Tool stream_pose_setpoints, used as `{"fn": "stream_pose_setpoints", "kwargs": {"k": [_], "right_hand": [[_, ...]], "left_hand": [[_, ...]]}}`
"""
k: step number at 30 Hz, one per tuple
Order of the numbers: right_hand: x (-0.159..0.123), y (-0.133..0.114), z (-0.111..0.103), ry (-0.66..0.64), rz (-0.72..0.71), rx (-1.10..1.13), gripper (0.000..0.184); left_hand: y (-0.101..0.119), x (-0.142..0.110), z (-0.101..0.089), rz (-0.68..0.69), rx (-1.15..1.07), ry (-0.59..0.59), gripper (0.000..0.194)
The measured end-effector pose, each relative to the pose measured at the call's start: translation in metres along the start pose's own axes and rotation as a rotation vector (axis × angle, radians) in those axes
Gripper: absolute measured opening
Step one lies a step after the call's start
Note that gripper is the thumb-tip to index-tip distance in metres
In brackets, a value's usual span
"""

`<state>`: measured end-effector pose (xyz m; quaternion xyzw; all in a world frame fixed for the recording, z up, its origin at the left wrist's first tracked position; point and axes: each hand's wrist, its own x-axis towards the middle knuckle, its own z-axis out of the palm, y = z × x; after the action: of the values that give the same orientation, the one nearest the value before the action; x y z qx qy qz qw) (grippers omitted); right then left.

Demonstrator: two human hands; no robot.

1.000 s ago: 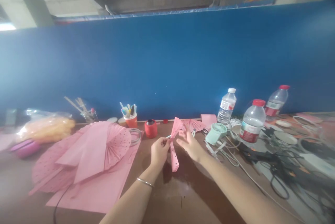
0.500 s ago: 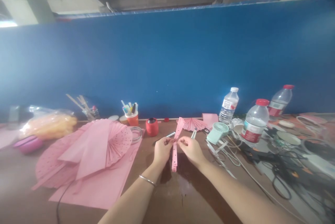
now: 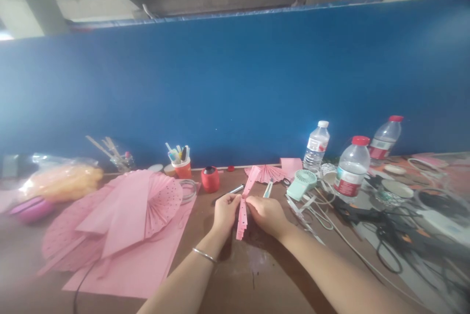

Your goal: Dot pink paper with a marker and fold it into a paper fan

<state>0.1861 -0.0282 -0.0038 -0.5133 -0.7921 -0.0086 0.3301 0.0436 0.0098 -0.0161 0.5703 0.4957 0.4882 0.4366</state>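
Observation:
A narrow strip of pleated pink paper [image 3: 243, 218], dotted with dark spots, stands between my hands above the brown table. My left hand [image 3: 225, 212] pinches its middle from the left, a metal bangle on the wrist. From the right, my right hand [image 3: 267, 212] grips the same middle part, its fingers curled. The lower end of the paper shows several stacked folds that fan slightly apart; the upper end leans to the right. Just behind the hands lie a dark pen-like tool [image 3: 228, 193] and a pale-handled tool [image 3: 269, 188].
Pink paper fans and sheets [image 3: 125, 216] are piled at left. A red jar [image 3: 210, 180] and a cup of pens [image 3: 181, 167] stand behind. On the right are a mint handheld fan [image 3: 301, 184], plastic bottles [image 3: 352, 167] and tangled cables [image 3: 389, 245]. A blue partition [image 3: 235, 84] closes the back.
My right hand has closed in on the paper, its fingers more curled. The folded paper's lower end has tilted left and spread slightly. The whole view has shifted a little.

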Motion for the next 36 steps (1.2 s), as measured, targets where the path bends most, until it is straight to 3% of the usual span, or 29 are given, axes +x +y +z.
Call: {"fn": "stream_pose_setpoints", "kwargs": {"k": [11,18,24,30,36], "right_hand": [[-0.002,0.001,0.000,-0.038,0.078,0.015,0.028],[0.005,0.007,0.013,0.018,0.288,0.465,0.033],[0.012,0.012,0.018,0.040,0.340,0.825,0.027],[0.011,0.012,0.020,0.074,0.448,0.933,0.026],[0.009,0.014,0.022,0.083,0.492,0.968,0.027]], "left_hand": [[0.009,-0.004,0.000,-0.002,-0.055,-0.031,0.027],[0.015,-0.005,0.000,-0.042,-0.099,-0.040,0.032],[0.007,-0.006,0.003,-0.012,-0.166,-0.076,0.030],[-0.008,-0.001,0.005,0.010,-0.190,-0.135,0.027],[-0.005,0.002,0.003,0.075,-0.176,-0.144,0.019]]}}
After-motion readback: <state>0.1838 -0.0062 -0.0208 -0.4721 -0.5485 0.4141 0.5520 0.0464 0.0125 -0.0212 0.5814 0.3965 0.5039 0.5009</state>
